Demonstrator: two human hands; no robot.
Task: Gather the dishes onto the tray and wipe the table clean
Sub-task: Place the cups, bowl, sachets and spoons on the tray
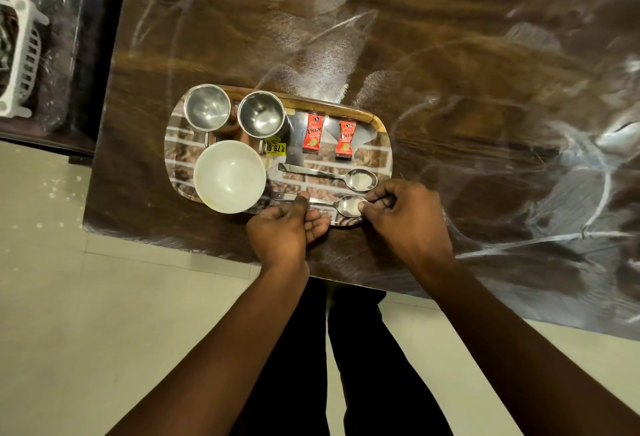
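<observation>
A brick-patterned tray (379, 130) lies near the front edge of the wooden table (450, 54). On it stand two steel cups (207, 108) (262, 115), a white bowl (228, 176), two red sachets (313, 132) (346, 139) and a steel spoon (329, 176). A second spoon (348, 205) lies along the tray's near edge. My left hand (284, 227) pinches its handle, and my right hand (405, 214) pinches its bowl end.
The table wears a wrinkled clear plastic cover (554, 193). A dark side table (69, 54) at the left carries a white plastic rack (20, 54). A yellow price sticker (275, 148) sits on the tray. Pale floor tiles and my legs lie below.
</observation>
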